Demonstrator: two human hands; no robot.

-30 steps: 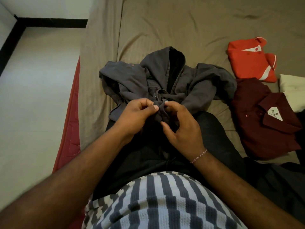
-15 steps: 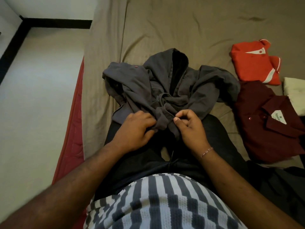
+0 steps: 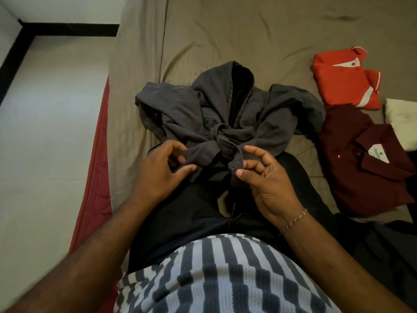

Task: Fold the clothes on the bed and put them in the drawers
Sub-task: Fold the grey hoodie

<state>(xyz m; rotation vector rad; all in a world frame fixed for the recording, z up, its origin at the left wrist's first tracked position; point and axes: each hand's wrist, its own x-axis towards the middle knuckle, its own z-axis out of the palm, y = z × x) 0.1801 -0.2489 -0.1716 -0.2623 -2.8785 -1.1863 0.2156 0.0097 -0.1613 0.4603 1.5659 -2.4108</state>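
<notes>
Scanning from the left, I see pale floor and a strip of red mattress edge beside the bed, which is covered in a brown sheet. My left hand comes next, its fingers loosely curled just over the near edge of the grey shirt; whether they touch the cloth I cannot tell, and they grip nothing I can see. That shirt lies crumpled in the middle of the bed, just beyond my dark-trousered lap (it hides the sheet under it). My right hand pinches the shirt's placket beside a snap button, thumb and forefinger closed on the cloth; a thread bracelet circles that wrist. Further right lie two folded shirts: a red shirt farther up, a maroon shirt nearer, their edges touching. One white item sits at the frame's edge, partly cut off. In all I count three shirts.
</notes>
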